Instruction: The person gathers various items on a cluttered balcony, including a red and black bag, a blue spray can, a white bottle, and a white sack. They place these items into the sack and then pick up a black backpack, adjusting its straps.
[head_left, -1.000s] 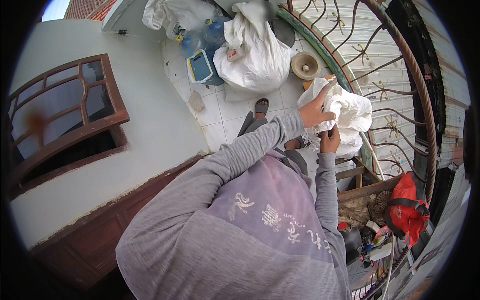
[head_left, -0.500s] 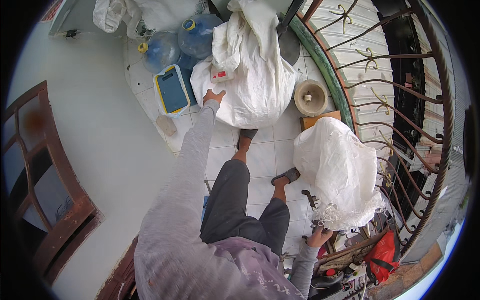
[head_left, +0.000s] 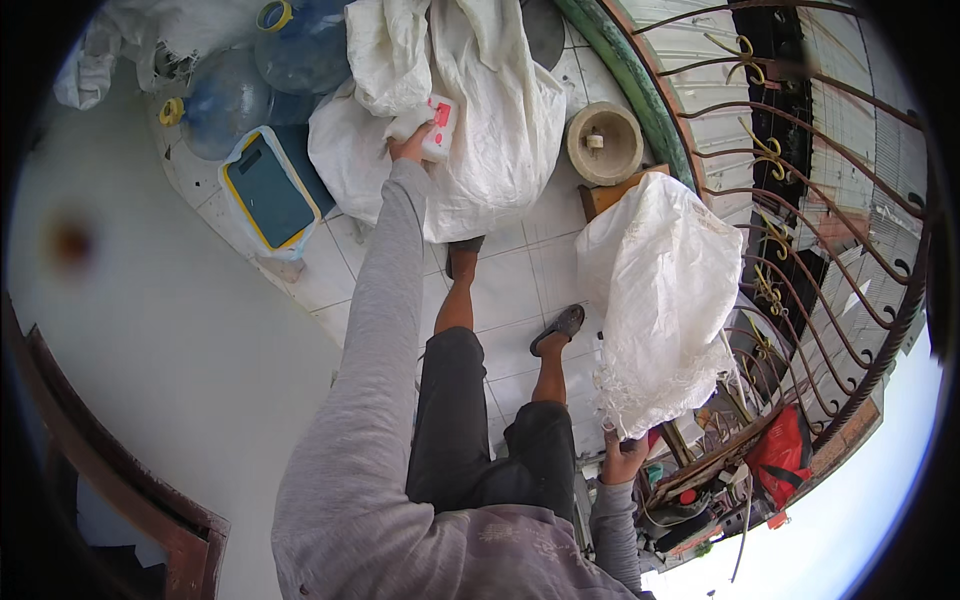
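My left hand (head_left: 408, 147) stretches out to a large white woven sack (head_left: 505, 130) that stands full on the floor. Its fingers close on the side of a small white pack with red print (head_left: 440, 128), against the sack's front. At the lower right, my right hand (head_left: 622, 460) grips the frayed mouth of a second white woven sack (head_left: 660, 300). That sack hangs bulging beside my leg; what it holds is hidden.
Large blue water jugs (head_left: 225, 100) and a dark tub with a yellow rim (head_left: 268, 190) stand left of the full sack. On the right are a round stone bowl (head_left: 604, 143), a curved iron railing (head_left: 800, 180), and a cluttered shelf with a red bag (head_left: 780, 455).
My left hand has moved forward from the sack's front and taken hold of the white pack, which now sits tilted. My right hand still grips the second sack's edge; the view has shifted.
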